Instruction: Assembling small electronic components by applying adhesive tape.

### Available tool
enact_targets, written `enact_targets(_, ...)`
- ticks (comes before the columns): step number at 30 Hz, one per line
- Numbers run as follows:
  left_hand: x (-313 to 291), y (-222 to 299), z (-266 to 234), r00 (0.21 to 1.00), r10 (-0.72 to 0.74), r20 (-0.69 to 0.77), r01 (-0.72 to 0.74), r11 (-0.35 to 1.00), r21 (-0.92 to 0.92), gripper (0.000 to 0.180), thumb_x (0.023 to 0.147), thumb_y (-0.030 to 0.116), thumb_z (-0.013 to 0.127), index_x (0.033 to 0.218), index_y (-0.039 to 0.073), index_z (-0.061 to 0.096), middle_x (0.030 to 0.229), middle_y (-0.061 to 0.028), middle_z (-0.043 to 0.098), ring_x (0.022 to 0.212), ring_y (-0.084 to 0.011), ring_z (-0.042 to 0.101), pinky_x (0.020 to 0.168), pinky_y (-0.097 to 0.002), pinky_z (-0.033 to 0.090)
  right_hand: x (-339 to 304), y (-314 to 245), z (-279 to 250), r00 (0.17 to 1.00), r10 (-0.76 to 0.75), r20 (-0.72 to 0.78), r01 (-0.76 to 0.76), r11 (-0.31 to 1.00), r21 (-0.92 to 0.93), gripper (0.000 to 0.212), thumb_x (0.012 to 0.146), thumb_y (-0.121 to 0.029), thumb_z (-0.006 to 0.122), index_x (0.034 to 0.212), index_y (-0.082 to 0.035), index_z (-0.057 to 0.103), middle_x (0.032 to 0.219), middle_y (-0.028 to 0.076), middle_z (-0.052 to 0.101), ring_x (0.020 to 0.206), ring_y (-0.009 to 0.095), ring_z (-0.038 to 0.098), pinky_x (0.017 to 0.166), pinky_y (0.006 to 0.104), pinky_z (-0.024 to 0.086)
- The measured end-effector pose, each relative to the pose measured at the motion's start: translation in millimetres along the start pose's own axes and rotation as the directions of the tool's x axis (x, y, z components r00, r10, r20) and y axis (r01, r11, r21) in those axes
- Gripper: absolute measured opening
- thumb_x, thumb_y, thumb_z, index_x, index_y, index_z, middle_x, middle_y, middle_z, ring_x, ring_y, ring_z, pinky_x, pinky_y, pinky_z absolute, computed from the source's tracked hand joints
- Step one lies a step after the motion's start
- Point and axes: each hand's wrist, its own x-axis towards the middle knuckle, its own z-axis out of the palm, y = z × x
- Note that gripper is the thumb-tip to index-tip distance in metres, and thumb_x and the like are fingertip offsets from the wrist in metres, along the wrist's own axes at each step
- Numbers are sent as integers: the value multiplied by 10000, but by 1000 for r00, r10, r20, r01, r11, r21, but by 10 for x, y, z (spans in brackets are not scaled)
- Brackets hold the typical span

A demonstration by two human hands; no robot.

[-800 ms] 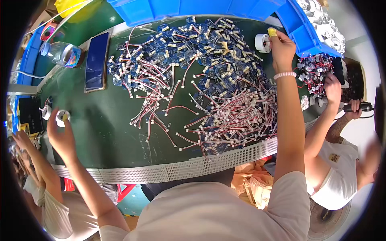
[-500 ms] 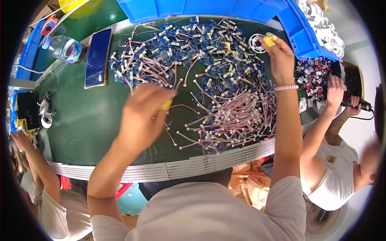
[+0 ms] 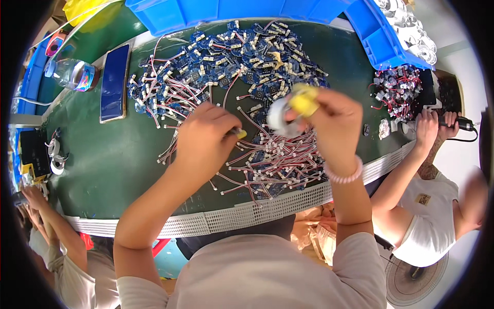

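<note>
My right hand [image 3: 337,123], with yellow coverings on its fingertips and a pink coiled band at the wrist, grips a white ring-shaped part [image 3: 282,118], blurred by motion. It hovers above the right side of a heap of blue circuit boards [image 3: 262,62]. My left hand [image 3: 208,131] is closed in a pinch to its left, a yellow covering showing at a fingertip. Whatever lies between those fingers is too small to make out. Below and between both hands spread red-and-white wires with white connectors [image 3: 288,159], attached to boards or lying among them.
Blue bins [image 3: 231,13] line the far edge; one at right adjoins white parts [image 3: 424,49]. A phone [image 3: 114,82] and a plastic bottle [image 3: 72,74] lie at far left. Co-workers' hands [image 3: 427,126] work at right, beside a red-and-black wired pile [image 3: 396,92], and at far left.
My right hand has come left and nearer from the far right, carrying the white ring-shaped part. My left hand has shifted right. The view has shifted slightly.
</note>
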Motion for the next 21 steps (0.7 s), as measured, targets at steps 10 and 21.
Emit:
enact_targets(10,-409,148,-241,887,-456,79,383,628,-678,359,841,-74,541,1178,41,579,911,-67,583,648,-63,516,551,-180,411,-359,278,477,958,73,278,-92,994,57,158,802,67,619,958,51,637,872,99,645,680,111,628,553,188,498)
enact_targets(21,-474,-24,-233,862,-375,341,364,-10,-931,397,856,16,551,1251,24,517,887,6,461,688,-39,435,583,-183,370,-357,324,613,957,-142,254,181,974,-138,168,747,32,649,908,-10,669,789,64,638,548,68,500,458,186,365)
